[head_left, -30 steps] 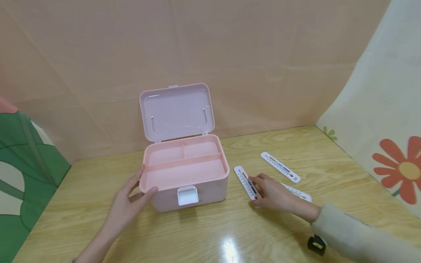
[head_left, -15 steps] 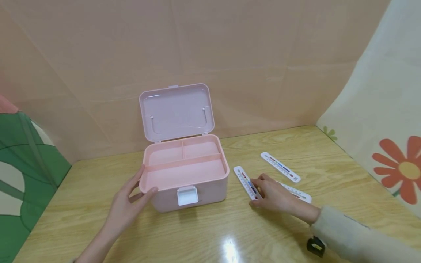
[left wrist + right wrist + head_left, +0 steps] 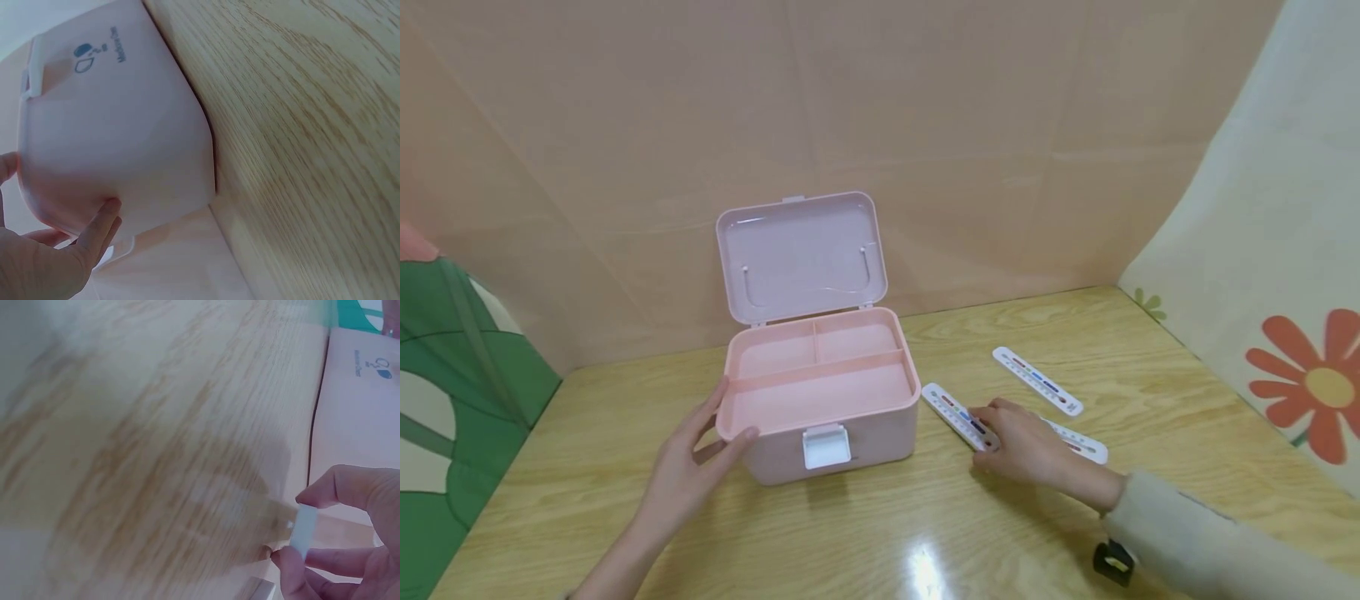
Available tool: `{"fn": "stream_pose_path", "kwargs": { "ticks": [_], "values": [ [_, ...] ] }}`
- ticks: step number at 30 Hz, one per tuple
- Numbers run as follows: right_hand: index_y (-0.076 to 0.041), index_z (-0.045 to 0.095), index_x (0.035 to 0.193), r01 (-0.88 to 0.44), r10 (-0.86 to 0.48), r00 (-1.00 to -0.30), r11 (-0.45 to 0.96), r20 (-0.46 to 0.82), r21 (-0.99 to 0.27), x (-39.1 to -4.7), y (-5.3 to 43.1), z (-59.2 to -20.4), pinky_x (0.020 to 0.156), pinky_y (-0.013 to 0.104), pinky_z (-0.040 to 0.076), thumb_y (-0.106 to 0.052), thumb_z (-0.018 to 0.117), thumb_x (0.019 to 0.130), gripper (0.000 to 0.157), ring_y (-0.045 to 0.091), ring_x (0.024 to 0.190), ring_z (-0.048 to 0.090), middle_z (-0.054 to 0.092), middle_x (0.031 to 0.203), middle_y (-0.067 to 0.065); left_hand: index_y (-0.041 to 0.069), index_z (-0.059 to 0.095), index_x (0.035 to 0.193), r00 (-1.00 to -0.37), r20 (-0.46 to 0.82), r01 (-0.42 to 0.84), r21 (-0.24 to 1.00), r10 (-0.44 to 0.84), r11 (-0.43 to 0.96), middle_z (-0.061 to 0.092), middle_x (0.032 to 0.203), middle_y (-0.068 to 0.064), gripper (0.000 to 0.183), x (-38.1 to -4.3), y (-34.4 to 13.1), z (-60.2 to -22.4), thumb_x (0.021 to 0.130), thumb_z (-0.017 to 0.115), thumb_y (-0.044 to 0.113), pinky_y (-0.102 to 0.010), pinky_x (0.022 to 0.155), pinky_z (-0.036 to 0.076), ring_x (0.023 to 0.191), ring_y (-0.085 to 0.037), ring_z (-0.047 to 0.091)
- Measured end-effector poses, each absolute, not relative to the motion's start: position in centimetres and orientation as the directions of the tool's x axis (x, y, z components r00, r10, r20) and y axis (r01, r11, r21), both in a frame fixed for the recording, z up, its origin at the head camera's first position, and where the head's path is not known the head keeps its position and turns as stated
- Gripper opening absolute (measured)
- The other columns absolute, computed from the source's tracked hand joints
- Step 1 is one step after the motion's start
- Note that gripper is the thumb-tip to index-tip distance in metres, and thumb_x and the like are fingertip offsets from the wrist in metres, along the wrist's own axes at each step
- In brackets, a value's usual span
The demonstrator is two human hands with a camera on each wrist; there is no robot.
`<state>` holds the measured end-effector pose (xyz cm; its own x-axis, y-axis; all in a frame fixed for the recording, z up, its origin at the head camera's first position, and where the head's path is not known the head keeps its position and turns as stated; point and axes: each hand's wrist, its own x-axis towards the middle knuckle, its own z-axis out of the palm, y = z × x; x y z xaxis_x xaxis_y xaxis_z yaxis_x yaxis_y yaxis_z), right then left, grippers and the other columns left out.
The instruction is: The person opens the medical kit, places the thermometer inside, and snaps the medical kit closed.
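A pink medicine box (image 3: 868, 440) stands on the table with its lid (image 3: 801, 254) raised, showing a divided tray inside. My left hand (image 3: 688, 471) rests at its front left corner, fingers extended along the side wall and thumb at the rim; in the left wrist view a fingertip (image 3: 112, 205) touches the wall. To the right of the box, my right hand (image 3: 1022, 446) pinches the near end of a white strip thermometer (image 3: 951, 414) between thumb and fingers, its far end close to the box. The right wrist view shows the pinched white end (image 3: 304, 530).
Farther right, a second thermometer (image 3: 1037, 381) lies flat on the wooden table (image 3: 820, 542). A third thermometer (image 3: 1084, 446) is partly hidden behind my right hand. A small black object (image 3: 1114, 562) shows below the right sleeve. A cloth backdrop (image 3: 962, 167) rises behind.
The held thermometer's far end has swung left toward the box, and my right hand's fingers have shifted slightly on it. My left hand and the box have stayed in place.
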<state>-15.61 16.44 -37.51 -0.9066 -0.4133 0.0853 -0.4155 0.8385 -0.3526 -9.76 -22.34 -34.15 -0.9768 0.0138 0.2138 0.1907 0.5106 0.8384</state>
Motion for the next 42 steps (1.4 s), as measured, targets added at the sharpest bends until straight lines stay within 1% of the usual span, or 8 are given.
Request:
{"fn": "stream_pose_path", "kwargs": {
  "ticks": [5,8,9,14,18,26,33,42],
  "values": [
    [0.001,0.065,0.118,-0.409,-0.393,-0.912,0.845,0.12,-0.344,-15.57,16.53,-37.55,0.064,0.033,0.051,-0.022,0.076,0.068,0.056,0.021,0.083,0.058,0.066,0.09,0.006,0.012,0.028,0.151,-0.977,0.212,0.192,0.844,0.017,0.501,0.03,0.154,-0.017,0.072,-9.72,-22.31,-34.05,0.091,0.067,0.019,-0.038,0.097,0.052,0.131,-0.034,0.042],
    [-0.002,0.065,0.118,-0.398,-0.379,-0.917,0.846,0.127,-0.355,-15.48,16.68,-37.63,0.061,0.03,0.047,-0.022,0.075,0.068,0.055,0.019,0.08,0.056,0.064,0.086,0.003,0.011,0.028,0.151,-0.977,0.214,0.195,0.843,0.02,0.502,0.03,0.154,-0.017,0.072,-9.71,-22.31,-34.05,0.091,0.067,0.019,-0.038,0.097,0.052,0.131,-0.035,0.042],
    [-0.002,0.065,0.119,-0.394,-0.375,-0.919,0.845,0.126,-0.361,-15.45,16.74,-37.65,0.058,0.028,0.045,-0.022,0.075,0.069,0.055,0.017,0.077,0.053,0.061,0.083,0.001,0.011,0.028,0.151,-0.977,0.214,0.195,0.843,0.02,0.501,0.03,0.154,-0.018,0.072,-9.71,-22.31,-34.06,0.091,0.067,0.019,-0.038,0.097,0.052,0.131,-0.035,0.042],
    [-0.006,0.066,0.119,-0.392,-0.357,-0.92,0.836,0.163,-0.384,-15.5,17.09,-37.67,0.052,0.022,0.035,-0.02,0.073,0.073,0.049,0.013,0.07,0.045,0.057,0.081,0.0,0.012,0.028,0.151,-0.979,0.205,0.184,0.846,0.013,0.5,0.029,0.154,-0.018,0.072,-9.71,-22.32,-34.09,0.091,0.066,0.019,-0.038,0.097,0.051,0.132,-0.037,0.04],
    [-0.008,0.067,0.118,-0.402,-0.344,-0.915,0.827,0.211,-0.394,-15.64,17.21,-37.55,0.052,0.02,0.036,-0.02,0.075,0.076,0.045,0.011,0.07,0.045,0.06,0.085,0.002,0.013,0.027,0.151,-0.981,0.193,0.17,0.848,0.006,0.501,0.028,0.155,-0.018,0.072,-9.71,-22.34,-34.12,0.092,0.066,0.02,-0.038,0.098,0.051,0.134,-0.039,0.038],
    [-0.006,0.07,0.113,-0.468,-0.355,-0.878,0.777,0.321,-0.421,-15.88,17.29,-37.43,0.058,0.024,0.042,-0.02,0.079,0.074,0.042,0.013,0.074,0.054,0.065,0.09,0.006,0.015,0.028,0.151,-0.982,0.187,0.161,0.849,-0.001,0.504,0.029,0.155,-0.017,0.072,-9.77,-22.32,-34.18,0.091,0.067,0.021,-0.035,0.097,0.052,0.133,-0.037,0.04],
    [0.0,0.07,0.11,-0.468,-0.334,-0.879,0.743,0.34,-0.479,-16.22,17.17,-37.3,0.053,0.018,0.038,-0.015,0.08,0.072,0.042,0.008,0.066,0.046,0.058,0.079,0.001,0.016,0.028,0.151,-0.981,0.194,0.168,0.845,0.001,0.508,0.03,0.154,-0.017,0.072,-9.75,-22.31,-34.16,0.091,0.067,0.021,-0.034,0.097,0.052,0.132,-0.036,0.041],
    [0.002,0.07,0.108,-0.457,-0.31,-0.886,0.71,0.345,-0.535,-16.4,17.02,-37.15,0.052,0.018,0.04,-0.01,0.08,0.07,0.041,0.006,0.064,0.047,0.059,0.078,0.0,0.016,0.029,0.151,-0.981,0.193,0.167,0.848,-0.001,0.503,0.03,0.154,-0.017,0.072,-9.74,-22.38,-34.3,0.091,0.067,0.02,-0.035,0.097,0.052,0.132,-0.036,0.041]
  ]
}}
